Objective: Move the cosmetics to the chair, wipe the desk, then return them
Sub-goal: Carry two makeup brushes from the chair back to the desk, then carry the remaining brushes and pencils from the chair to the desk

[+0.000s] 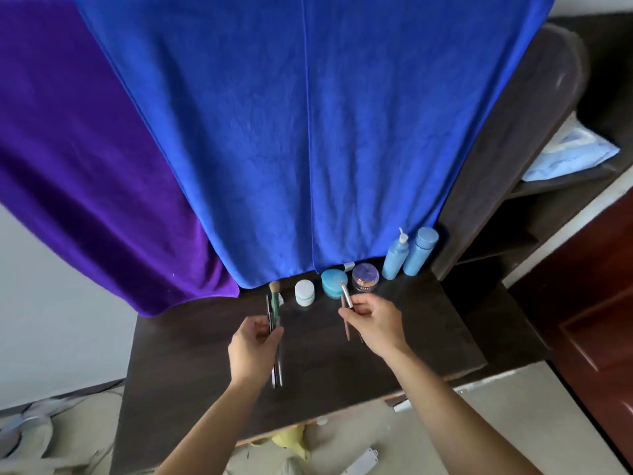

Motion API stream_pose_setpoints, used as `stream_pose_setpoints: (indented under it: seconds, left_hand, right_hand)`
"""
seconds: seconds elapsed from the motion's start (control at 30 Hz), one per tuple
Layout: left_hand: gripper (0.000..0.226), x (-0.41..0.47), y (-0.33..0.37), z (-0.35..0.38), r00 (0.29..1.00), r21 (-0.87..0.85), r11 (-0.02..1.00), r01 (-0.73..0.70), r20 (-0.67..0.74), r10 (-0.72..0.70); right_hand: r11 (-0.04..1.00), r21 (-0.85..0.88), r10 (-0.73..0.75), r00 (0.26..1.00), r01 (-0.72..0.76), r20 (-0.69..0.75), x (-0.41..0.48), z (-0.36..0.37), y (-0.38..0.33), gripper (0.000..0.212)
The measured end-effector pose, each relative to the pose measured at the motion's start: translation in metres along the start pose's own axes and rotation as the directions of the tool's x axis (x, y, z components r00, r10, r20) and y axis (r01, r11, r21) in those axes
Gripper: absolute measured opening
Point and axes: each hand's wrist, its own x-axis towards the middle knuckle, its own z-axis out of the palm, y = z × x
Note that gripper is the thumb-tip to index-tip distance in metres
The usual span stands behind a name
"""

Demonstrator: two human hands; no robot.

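Left hand (255,342) grips green brush (275,303), right hand (375,320) brush (346,298)

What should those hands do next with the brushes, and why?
Probably slip the single brush pinched by the right hand into the bundle of brushes that the left hand grips. That would free one hand for the jars and bottles standing at the back of the desk.
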Motion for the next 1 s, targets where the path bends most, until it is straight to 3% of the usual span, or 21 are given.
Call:
stream_pose_setpoints:
  seconds: [0.17, 0.4, 0.53, 0.63, 0.7, 0.8, 0.9, 1.0]
  left_hand:
    - [0.021, 0.04, -0.033, 0.026, 0.984, 0.119, 0.989, 0.09, 0.143, -0.107]
    - [0.015, 0.066, -0.061, 0.061, 0.95, 0.183, 0.967, 0.178, 0.224, -0.217]
    - [0.041, 0.073, -0.07, 0.062, 0.942, 0.244, 0.96, 0.141, 0.265, -0.206]
    - [0.06, 0.073, -0.066, 0.048, 0.93, 0.333, 0.941, 0.063, 0.322, -0.176]
    - [0.067, 0.072, -0.054, 0.035, 0.941, 0.411, 0.911, -0.034, 0.319, -0.109]
    - [0.07, 0.071, -0.027, 0.018, 0.943, 0.526, 0.802, -0.283, 0.304, 0.134]
    - [0.069, 0.07, -0.001, 0.009, 0.857, 0.537, 0.667, -0.516, 0.315, 0.409]
    - [0.072, 0.063, 0.015, 0.019, 0.775, 0.513, 0.586, -0.628, 0.347, 0.528]
  right_hand:
    - [0.98, -0.107, 0.169, 0.986, -0.168, 0.005, 0.014, 0.046, 0.034, 0.021]
    - [0.939, -0.233, 0.265, 0.964, -0.253, 0.021, 0.038, 0.088, 0.066, 0.026]
    - [0.923, -0.22, 0.332, 0.942, -0.315, 0.045, 0.038, 0.09, 0.069, 0.049]
    - [0.908, -0.303, 0.324, 0.943, -0.29, 0.07, 0.033, 0.076, 0.06, 0.055]
    - [0.909, -0.352, 0.262, 0.963, -0.224, 0.063, 0.03, 0.063, 0.048, 0.053]
    - [0.903, -0.427, 0.047, 0.999, -0.047, -0.01, 0.027, 0.038, 0.023, 0.051]
    - [0.811, -0.568, -0.265, 0.953, 0.139, -0.144, 0.016, 0.005, 0.007, 0.051]
    - [0.723, -0.683, -0.383, 0.884, 0.107, -0.267, -0.006, -0.029, 0.015, 0.057]
